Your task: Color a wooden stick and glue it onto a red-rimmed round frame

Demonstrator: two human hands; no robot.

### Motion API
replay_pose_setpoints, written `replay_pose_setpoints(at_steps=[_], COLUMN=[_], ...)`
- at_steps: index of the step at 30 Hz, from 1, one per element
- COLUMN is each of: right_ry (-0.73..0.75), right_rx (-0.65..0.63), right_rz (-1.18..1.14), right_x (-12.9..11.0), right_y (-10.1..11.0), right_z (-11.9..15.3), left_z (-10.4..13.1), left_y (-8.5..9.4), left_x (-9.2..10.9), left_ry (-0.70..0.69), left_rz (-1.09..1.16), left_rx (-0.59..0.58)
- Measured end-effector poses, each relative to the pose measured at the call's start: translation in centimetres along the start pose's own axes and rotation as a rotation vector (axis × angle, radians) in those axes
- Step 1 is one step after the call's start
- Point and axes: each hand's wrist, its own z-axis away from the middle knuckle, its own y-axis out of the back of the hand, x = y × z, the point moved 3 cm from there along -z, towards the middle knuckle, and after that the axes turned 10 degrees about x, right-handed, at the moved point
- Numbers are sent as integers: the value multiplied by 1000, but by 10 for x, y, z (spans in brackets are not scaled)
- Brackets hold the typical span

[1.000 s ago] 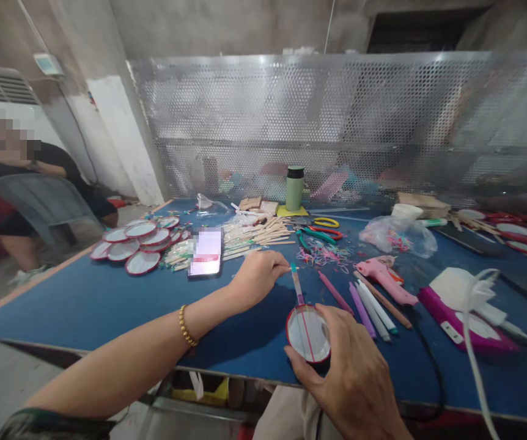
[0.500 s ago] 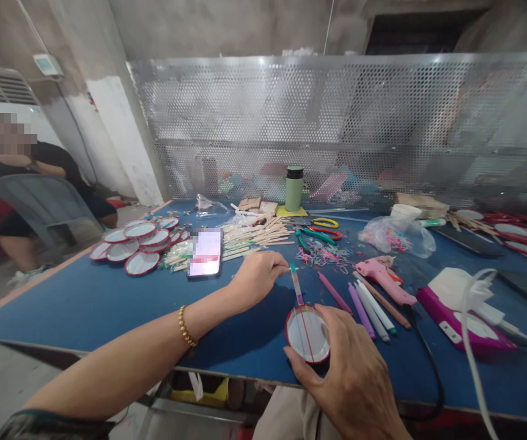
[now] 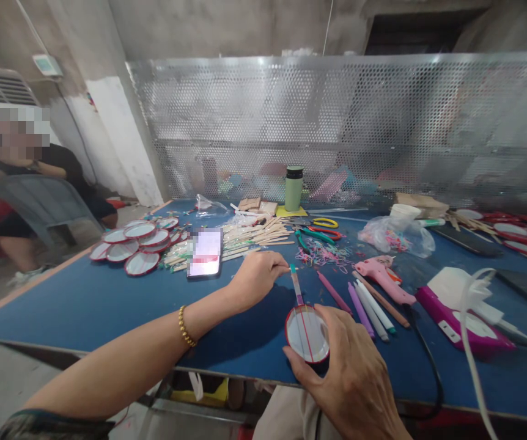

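Observation:
My right hand (image 3: 350, 360) curls around a small round disc (image 3: 307, 333) with a white face and a red rim, thumb on its near side and fingers on its right. A thin red line runs across the face. From the far edge of the disc sticks out a flat pale stick (image 3: 296, 286), purple near the rim and teal at its tip. Close by on the left, my left hand (image 3: 258, 278) is closed in a pinch at the teal tip. Whatever small thing lies between those fingertips is too small to name.
Several red-rimmed discs (image 3: 142, 264) are piled at the left, beside a phone (image 3: 206, 252) and loose wooden sticks (image 3: 268, 232). Colored pens (image 3: 373, 311), a pink glue gun (image 3: 385, 278), cables, pliers (image 3: 321, 233) and rubber bands (image 3: 323, 253) lie rightward. A green bottle (image 3: 293, 189) stands behind.
Both hands and the disc stay in place. Only the seated person at the far left has shifted slightly.

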Motion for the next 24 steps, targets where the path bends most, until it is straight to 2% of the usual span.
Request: replay_pose_setpoints(at_steps=[24], right_ry=[8], right_rx=[6], right_rz=[4], right_x=[0], right_y=[1], right_z=[-1], left_z=[0], left_y=[1], left_x=[2], left_ry=[-11], left_rz=[-1], left_rx=[5])
